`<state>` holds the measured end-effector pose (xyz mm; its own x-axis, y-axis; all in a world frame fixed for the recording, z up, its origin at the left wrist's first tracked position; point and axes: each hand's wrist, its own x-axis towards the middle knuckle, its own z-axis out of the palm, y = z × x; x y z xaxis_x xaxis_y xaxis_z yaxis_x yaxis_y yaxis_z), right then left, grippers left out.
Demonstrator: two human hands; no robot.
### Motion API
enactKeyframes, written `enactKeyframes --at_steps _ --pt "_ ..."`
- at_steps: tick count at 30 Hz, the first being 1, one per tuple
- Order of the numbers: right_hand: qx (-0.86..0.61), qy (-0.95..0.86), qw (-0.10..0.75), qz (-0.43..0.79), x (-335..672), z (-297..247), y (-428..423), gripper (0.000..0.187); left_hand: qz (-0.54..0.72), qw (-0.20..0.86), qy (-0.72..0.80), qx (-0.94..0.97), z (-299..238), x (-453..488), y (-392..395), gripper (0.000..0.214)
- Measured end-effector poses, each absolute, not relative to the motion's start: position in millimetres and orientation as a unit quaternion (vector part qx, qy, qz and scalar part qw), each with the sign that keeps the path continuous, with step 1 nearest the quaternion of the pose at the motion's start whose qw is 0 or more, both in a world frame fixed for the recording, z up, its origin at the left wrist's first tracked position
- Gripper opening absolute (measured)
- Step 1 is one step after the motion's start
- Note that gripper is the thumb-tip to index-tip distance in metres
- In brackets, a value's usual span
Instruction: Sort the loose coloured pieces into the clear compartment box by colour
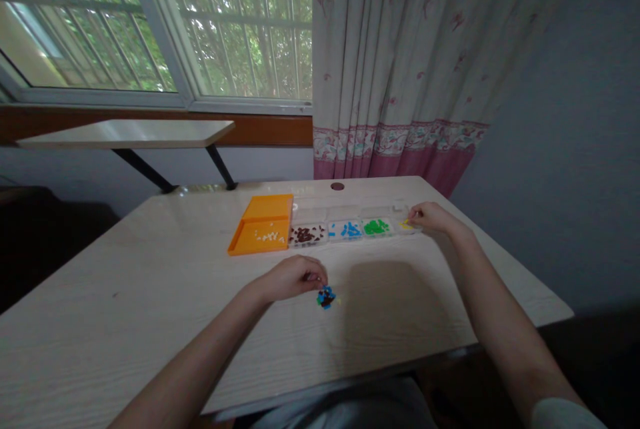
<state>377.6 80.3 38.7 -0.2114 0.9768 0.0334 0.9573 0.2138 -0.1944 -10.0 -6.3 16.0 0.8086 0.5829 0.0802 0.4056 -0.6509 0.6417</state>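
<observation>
Near the middle of the table, my left hand (303, 277) pinches a small clump of joined pieces (326, 297), mostly blue and dark brown with some green and a yellow bit at its right. At the far right of the row of containers, my right hand (429, 216) reaches into a clear box (416, 230) of yellow pieces (404, 224). Its fingers are pressed together at the yellow pieces; whatever lies between them is too small to make out. Beside that box are clear boxes with green pieces (376, 226), blue pieces (350, 229) and brown pieces (306, 235).
An orange tray (267, 206) with small white pieces (270, 236) stands left of the clear boxes, its lid side raised toward the back. A raised shelf (130, 132) on black legs is at the back left. Behind the table (150, 296) hang curtains (395, 82) beside a barred window.
</observation>
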Motion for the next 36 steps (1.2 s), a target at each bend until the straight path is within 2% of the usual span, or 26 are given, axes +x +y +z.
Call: enactKeyframes --at_steps 9,16,20,26,31,36 --pt "-0.635 -0.763 0.070 0.100 380.8 35.1 80.4 0.021 0.153 0.314 0.310 0.884 14.9 -8.6 -7.1 0.020" --pt "-0.589 -0.802 0.083 0.049 343.7 51.7 68.3 0.020 0.173 0.313 0.332 0.873 10.1 -9.8 -5.5 0.021" --pt "-0.504 -0.855 0.114 0.039 282.9 48.4 45.5 0.020 0.198 0.304 0.337 0.869 7.0 -9.4 -3.6 0.020" --pt "-0.422 -0.894 0.151 0.012 205.9 9.1 3.4 0.020 0.233 0.271 0.357 0.863 10.6 -6.0 -4.8 0.022" --pt "-0.402 -0.888 0.226 0.003 189.3 -6.3 -13.3 0.020 0.254 0.259 0.368 0.856 14.5 -4.1 -7.1 0.020" --pt "-0.405 -0.880 0.249 -0.004 190.3 -7.4 -12.6 0.018 0.257 0.249 0.375 0.855 15.9 -2.9 -8.4 0.021"
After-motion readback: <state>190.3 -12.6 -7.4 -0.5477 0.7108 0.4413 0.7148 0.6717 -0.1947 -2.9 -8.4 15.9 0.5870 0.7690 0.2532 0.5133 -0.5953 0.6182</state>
